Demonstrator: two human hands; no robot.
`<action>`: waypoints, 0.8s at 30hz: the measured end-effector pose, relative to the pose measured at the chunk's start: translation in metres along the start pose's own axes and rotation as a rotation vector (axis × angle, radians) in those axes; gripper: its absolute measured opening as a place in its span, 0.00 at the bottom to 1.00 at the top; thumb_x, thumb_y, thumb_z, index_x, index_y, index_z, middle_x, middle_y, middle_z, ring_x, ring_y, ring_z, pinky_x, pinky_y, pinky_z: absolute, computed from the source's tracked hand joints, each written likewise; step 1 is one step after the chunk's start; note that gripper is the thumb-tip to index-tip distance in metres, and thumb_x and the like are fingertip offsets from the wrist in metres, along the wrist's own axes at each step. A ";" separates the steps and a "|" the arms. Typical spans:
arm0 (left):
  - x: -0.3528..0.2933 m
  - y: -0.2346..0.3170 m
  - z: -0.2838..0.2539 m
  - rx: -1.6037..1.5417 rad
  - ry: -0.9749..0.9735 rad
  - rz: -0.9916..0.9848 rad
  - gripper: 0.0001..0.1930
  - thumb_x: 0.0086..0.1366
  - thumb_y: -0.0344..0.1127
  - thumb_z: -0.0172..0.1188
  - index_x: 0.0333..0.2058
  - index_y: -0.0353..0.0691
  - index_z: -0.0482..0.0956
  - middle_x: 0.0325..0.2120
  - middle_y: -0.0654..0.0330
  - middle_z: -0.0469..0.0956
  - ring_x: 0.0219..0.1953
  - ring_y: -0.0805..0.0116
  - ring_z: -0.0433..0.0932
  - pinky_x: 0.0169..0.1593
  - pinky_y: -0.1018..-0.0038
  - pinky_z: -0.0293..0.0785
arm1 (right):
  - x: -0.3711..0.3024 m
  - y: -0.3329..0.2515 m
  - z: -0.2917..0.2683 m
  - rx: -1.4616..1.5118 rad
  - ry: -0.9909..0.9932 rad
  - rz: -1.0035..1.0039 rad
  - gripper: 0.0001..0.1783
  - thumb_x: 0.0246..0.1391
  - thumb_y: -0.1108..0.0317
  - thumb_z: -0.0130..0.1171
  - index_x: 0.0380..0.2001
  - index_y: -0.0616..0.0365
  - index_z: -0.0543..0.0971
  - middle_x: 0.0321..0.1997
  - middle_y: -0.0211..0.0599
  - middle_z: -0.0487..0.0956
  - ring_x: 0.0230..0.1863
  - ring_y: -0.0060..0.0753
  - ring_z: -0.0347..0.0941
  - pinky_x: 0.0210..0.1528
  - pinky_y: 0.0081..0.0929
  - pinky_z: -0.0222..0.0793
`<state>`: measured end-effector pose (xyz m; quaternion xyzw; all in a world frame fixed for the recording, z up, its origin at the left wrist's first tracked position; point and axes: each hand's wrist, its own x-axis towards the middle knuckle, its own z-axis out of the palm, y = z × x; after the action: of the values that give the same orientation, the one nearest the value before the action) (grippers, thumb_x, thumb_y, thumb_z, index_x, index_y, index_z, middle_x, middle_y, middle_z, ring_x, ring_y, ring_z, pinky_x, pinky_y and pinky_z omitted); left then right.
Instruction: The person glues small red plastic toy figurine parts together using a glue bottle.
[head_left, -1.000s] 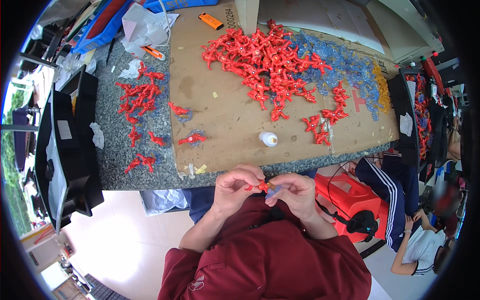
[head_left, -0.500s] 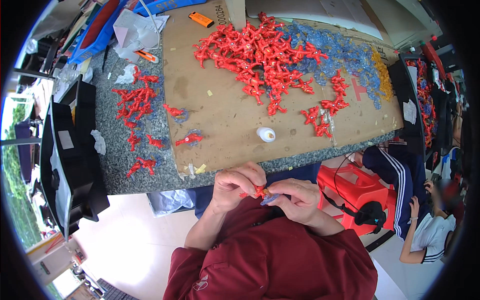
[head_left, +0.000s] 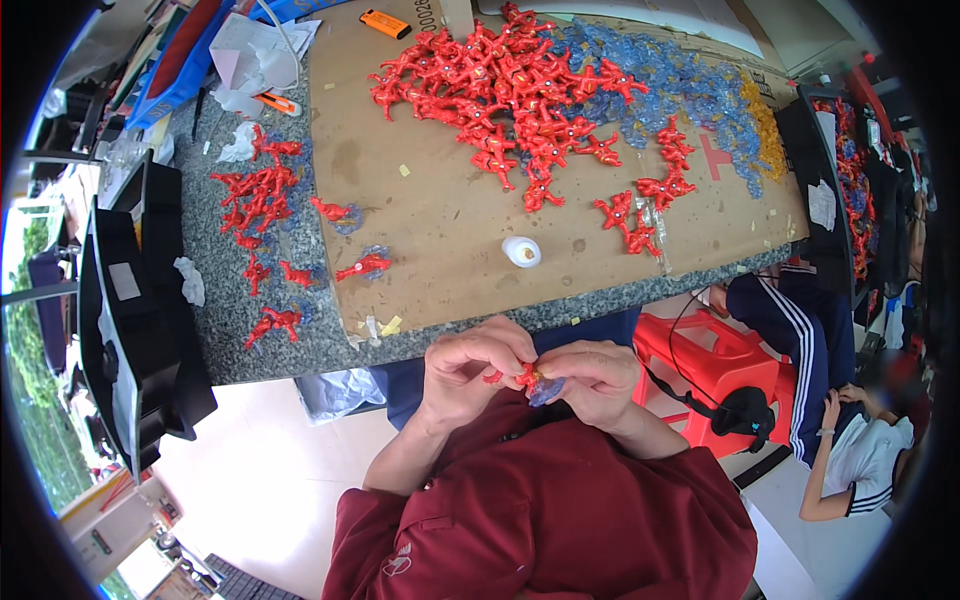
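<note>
Just off the near table edge, my left hand [head_left: 470, 370] pinches a small red toy figure [head_left: 525, 377] between thumb and fingertips. My right hand [head_left: 598, 380] grips a translucent blue piece [head_left: 543, 391] against the figure's right side. The two parts touch; how they join is hidden by my fingers. On the cardboard [head_left: 440, 270] lie a large pile of red figures [head_left: 500, 85], a spread of clear blue pieces [head_left: 640, 75] and a strip of small yellow pieces [head_left: 762, 130]. Red figures with blue pieces on them [head_left: 262, 195] lie at the left.
A white bottle [head_left: 521, 252] stands near the cardboard's front. An orange cutter [head_left: 385, 24] lies at the back. Black bins [head_left: 150, 300] flank the left, another black tray [head_left: 800, 160] the right. A red stool [head_left: 700, 375] and a seated person [head_left: 850, 440] are at right.
My hands stay together, and the figure and blue piece have turned slightly between my fingers. The table scene has shifted a little up and left. The seated person's hands have moved.
</note>
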<state>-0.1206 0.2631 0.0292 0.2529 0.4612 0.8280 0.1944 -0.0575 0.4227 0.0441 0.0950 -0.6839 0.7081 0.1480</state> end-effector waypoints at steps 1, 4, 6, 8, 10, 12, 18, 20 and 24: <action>0.000 0.001 0.003 -0.004 0.002 0.001 0.11 0.45 0.14 0.58 0.27 0.37 0.76 0.28 0.55 0.76 0.34 0.63 0.73 0.38 0.70 0.71 | -0.003 0.003 0.000 -0.003 -0.002 0.003 0.12 0.36 0.79 0.65 0.30 0.65 0.79 0.28 0.43 0.80 0.28 0.34 0.79 0.28 0.20 0.74; 0.000 0.001 0.011 0.048 0.073 0.005 0.10 0.48 0.15 0.58 0.28 0.36 0.76 0.29 0.55 0.76 0.35 0.64 0.73 0.38 0.71 0.72 | -0.010 0.012 0.004 0.074 0.062 0.057 0.11 0.38 0.79 0.64 0.30 0.64 0.79 0.28 0.42 0.80 0.28 0.32 0.79 0.30 0.19 0.73; 0.000 0.001 0.013 0.022 0.140 -0.019 0.09 0.50 0.17 0.59 0.30 0.35 0.75 0.31 0.55 0.76 0.36 0.64 0.74 0.39 0.72 0.72 | -0.011 0.015 0.007 0.238 0.113 0.169 0.09 0.41 0.79 0.63 0.31 0.65 0.78 0.29 0.42 0.80 0.29 0.30 0.78 0.31 0.20 0.74; -0.001 0.001 0.013 0.081 0.152 -0.025 0.07 0.51 0.21 0.61 0.30 0.36 0.74 0.31 0.56 0.75 0.35 0.64 0.73 0.39 0.71 0.71 | -0.013 0.021 0.008 0.278 0.126 0.190 0.09 0.42 0.79 0.63 0.31 0.66 0.78 0.29 0.42 0.80 0.29 0.30 0.78 0.31 0.20 0.74; -0.002 0.000 0.012 0.140 0.164 -0.032 0.07 0.53 0.25 0.62 0.31 0.37 0.73 0.30 0.57 0.75 0.35 0.65 0.72 0.39 0.71 0.71 | -0.013 0.024 0.009 0.318 0.140 0.210 0.09 0.43 0.79 0.62 0.32 0.66 0.77 0.30 0.43 0.80 0.29 0.29 0.78 0.32 0.21 0.74; -0.002 -0.001 0.012 0.177 0.179 0.016 0.06 0.54 0.21 0.59 0.32 0.34 0.75 0.32 0.55 0.75 0.37 0.65 0.74 0.39 0.73 0.72 | -0.012 0.026 0.010 0.318 0.148 0.205 0.10 0.42 0.80 0.62 0.32 0.67 0.77 0.31 0.43 0.79 0.30 0.29 0.78 0.33 0.21 0.74; -0.003 0.003 0.015 0.282 0.234 0.006 0.08 0.54 0.26 0.62 0.32 0.37 0.73 0.31 0.56 0.74 0.36 0.67 0.72 0.40 0.74 0.70 | -0.012 0.033 0.013 0.334 0.157 0.198 0.10 0.42 0.81 0.62 0.32 0.67 0.77 0.30 0.43 0.79 0.30 0.29 0.77 0.33 0.21 0.74; -0.002 0.006 0.018 0.263 0.250 -0.011 0.08 0.54 0.26 0.62 0.32 0.37 0.73 0.32 0.56 0.74 0.36 0.67 0.72 0.40 0.74 0.70 | -0.011 0.032 0.013 0.334 0.144 0.202 0.10 0.43 0.81 0.61 0.33 0.67 0.76 0.30 0.43 0.79 0.30 0.29 0.77 0.33 0.22 0.74; -0.004 0.011 0.020 0.273 0.284 -0.063 0.08 0.54 0.27 0.62 0.32 0.36 0.73 0.32 0.56 0.74 0.36 0.67 0.72 0.40 0.74 0.70 | -0.007 0.031 0.017 0.427 0.141 0.203 0.10 0.44 0.82 0.60 0.33 0.67 0.76 0.30 0.44 0.79 0.28 0.30 0.78 0.32 0.23 0.74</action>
<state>-0.1067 0.2684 0.0465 0.1428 0.5996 0.7787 0.1173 -0.0623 0.4044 0.0136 0.0052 -0.5127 0.8527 0.0999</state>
